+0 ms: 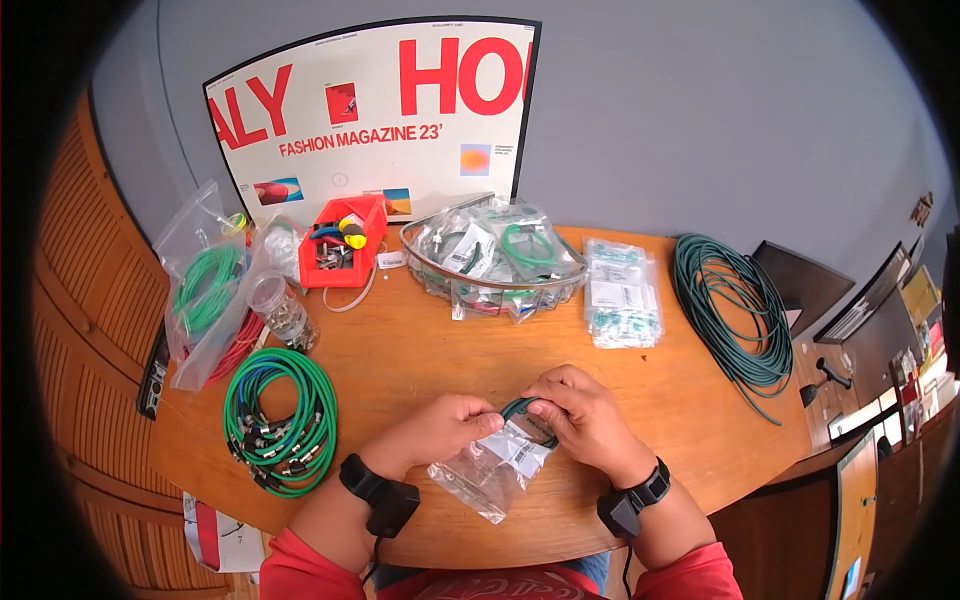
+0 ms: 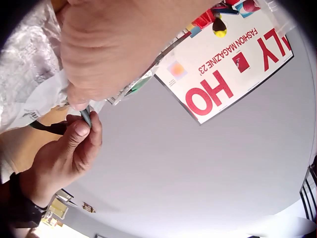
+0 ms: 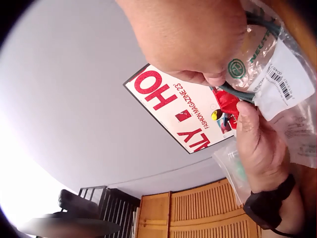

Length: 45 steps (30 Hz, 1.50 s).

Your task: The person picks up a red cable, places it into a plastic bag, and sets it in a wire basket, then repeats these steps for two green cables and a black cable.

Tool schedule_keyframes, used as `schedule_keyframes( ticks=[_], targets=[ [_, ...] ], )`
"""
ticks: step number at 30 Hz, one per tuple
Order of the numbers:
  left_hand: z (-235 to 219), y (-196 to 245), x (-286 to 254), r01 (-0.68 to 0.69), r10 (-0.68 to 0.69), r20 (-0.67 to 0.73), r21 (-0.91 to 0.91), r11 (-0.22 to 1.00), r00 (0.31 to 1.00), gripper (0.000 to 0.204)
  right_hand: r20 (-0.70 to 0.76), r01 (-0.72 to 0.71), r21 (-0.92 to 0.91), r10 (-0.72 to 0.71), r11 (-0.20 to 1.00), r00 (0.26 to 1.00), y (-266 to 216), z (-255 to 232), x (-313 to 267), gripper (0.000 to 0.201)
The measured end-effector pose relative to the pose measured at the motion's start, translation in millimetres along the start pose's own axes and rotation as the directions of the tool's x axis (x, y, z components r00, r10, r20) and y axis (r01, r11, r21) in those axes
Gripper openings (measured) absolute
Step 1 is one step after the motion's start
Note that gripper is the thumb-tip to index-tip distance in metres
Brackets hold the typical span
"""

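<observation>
A small coil of dark green cable (image 1: 517, 408) is held between both hands at the table's front. My left hand (image 1: 452, 425) pinches the coil and the bag's edge on the left. My right hand (image 1: 582, 420) grips the coil from the right, thumb on top. A clear plastic bag (image 1: 478, 482) with a white label (image 1: 520, 452) hangs below the fingers; the right wrist view shows green print and a barcode on it, with the cable (image 3: 237, 92) partly inside or behind the plastic. Which part of the coil lies in the bag I cannot tell.
Green cables (image 1: 322, 395) lie coiled at left, beside a clear jar (image 1: 284, 315) and bagged cables (image 1: 205, 290). Behind stand a red bin (image 1: 338, 275) and a basket of bags (image 1: 490, 283). Stacked bags (image 1: 622, 295) and a large dark coil (image 1: 735, 310) lie right.
</observation>
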<state>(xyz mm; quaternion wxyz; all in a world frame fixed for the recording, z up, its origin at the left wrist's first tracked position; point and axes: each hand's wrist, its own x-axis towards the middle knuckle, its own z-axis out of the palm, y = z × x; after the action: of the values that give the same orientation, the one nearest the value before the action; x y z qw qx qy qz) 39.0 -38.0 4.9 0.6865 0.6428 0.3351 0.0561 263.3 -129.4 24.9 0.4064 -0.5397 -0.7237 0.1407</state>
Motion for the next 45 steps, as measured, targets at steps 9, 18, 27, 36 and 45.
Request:
schedule_keyframes(
  ticks=[9,18,27,36,45],
  targets=[
    [17.0,-16.9,8.3,-0.111,0.113,-0.007,-0.243,0.964,0.994,0.03,0.103,-0.093,0.195,0.074,0.976,0.992,7.7,-1.2,-0.7,0.018],
    [28.0,-24.2,19.0,-0.207,0.2,-0.242,-0.005,0.978,0.95,0.027,0.223,-0.094,0.135,0.063,0.986,0.973,-0.9,-3.8,-1.1,0.018],
    [28.3,-20.1,19.3,-0.294,0.228,-0.302,-0.196,0.935,0.926,0.029,-0.039,-0.126,0.256,0.141,0.958,0.989,-7.4,7.3,-0.5,0.027],
    [38.1,-8.0,7.3,-0.384,0.389,-0.397,0.096,0.918,0.831,0.028,-0.052,-0.412,0.0,0.412,0.911,0.91,-13.4,-1.0,1.0,0.033],
    [34.3,-15.0,12.1,-0.418,0.402,-0.382,0.045,0.907,0.832,0.026,0.115,-0.498,0.314,0.489,0.808,0.865,-4.2,4.2,-4.4,0.022]
  ],
)
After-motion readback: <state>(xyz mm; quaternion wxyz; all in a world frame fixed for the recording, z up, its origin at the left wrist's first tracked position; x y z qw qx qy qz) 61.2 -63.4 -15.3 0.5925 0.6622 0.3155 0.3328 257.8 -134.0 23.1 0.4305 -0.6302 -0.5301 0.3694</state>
